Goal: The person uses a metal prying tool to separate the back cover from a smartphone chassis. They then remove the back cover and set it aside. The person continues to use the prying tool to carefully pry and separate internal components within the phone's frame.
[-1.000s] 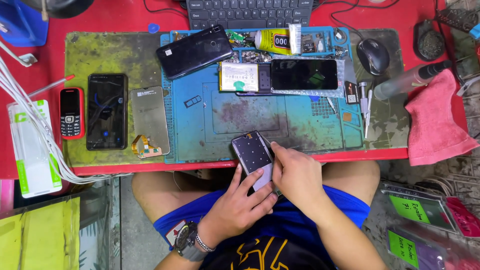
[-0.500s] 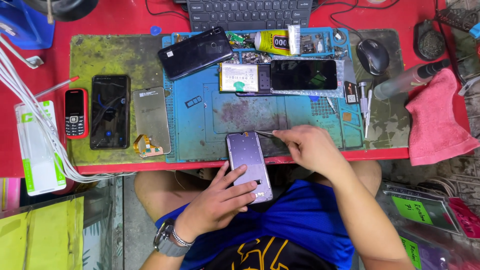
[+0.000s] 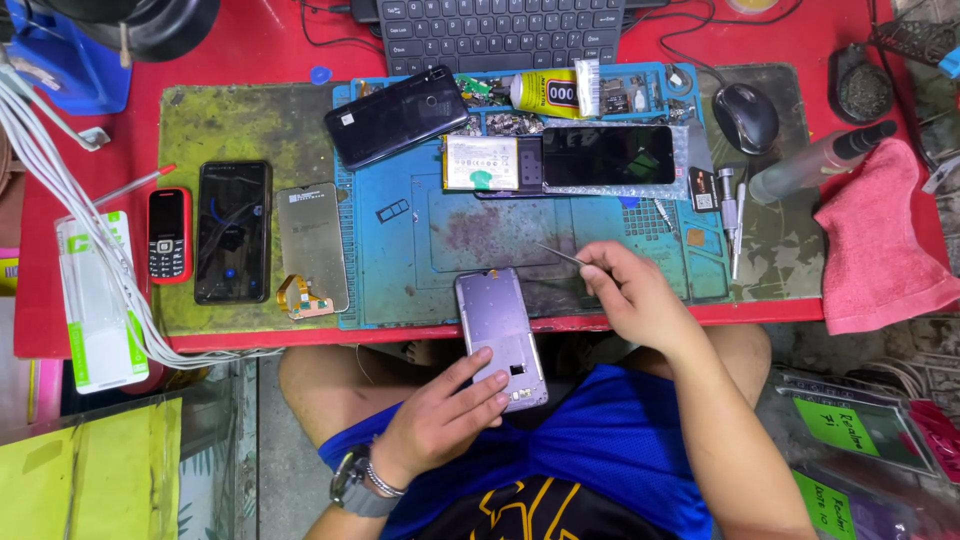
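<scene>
While left hand point(image 3: 440, 425) grips purple phone point(image 3: 500, 338), right hand point(image 3: 640, 300) — tweezers point(image 3: 562, 256) pinched

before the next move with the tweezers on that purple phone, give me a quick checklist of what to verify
1. Left hand grips the purple phone: ok, fingers lie across its lower end.
2. Phone supported: ok, its top end rests on the blue mat, but the lower end overhangs the lap.
3. Right hand holds the tweezers: ok, pinched, tips pointing left.
4. Tweezer tips at the phone: not ok, they sit apart, above and right of it.
5. Anything caught in the tips: cannot tell, too small.
6. Mat beside the phone free of loose parts: ok.
</scene>
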